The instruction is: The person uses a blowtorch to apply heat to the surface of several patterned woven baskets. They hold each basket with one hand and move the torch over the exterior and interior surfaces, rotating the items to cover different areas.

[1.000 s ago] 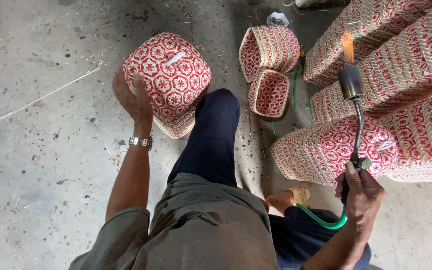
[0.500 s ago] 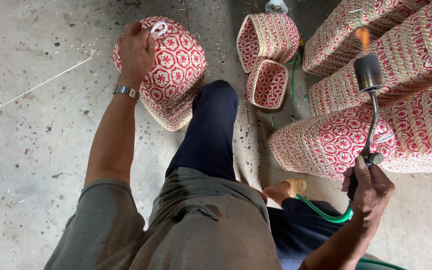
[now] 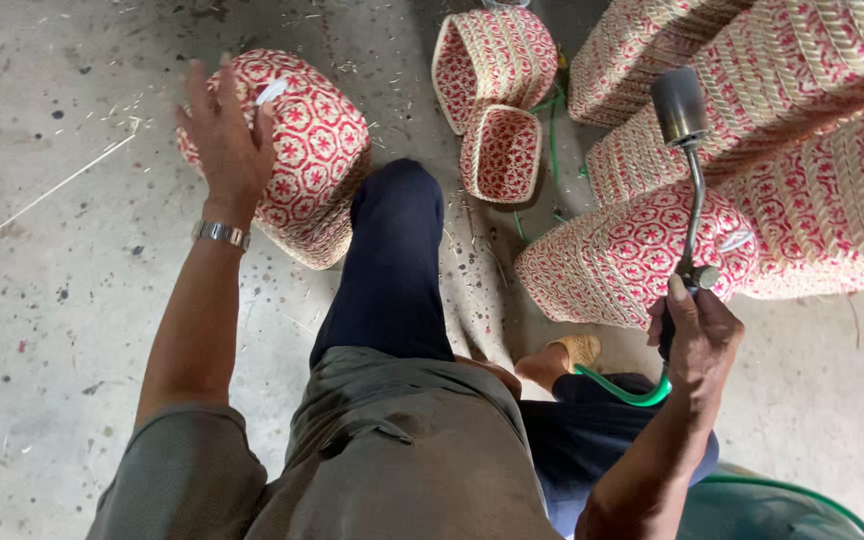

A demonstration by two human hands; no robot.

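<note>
Your red-and-cream woven basket (image 3: 302, 150) lies overturned on the concrete floor beside your knee, its patterned base up with a white tag near one edge, while the black-nozzled gas torch (image 3: 687, 180) stands upright on its curved metal stem, green hose trailing below.

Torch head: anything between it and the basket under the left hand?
Yes. The raised knee sits between the torch head and the basket. The left hand is at that basket; the right hand holds the torch.
</note>
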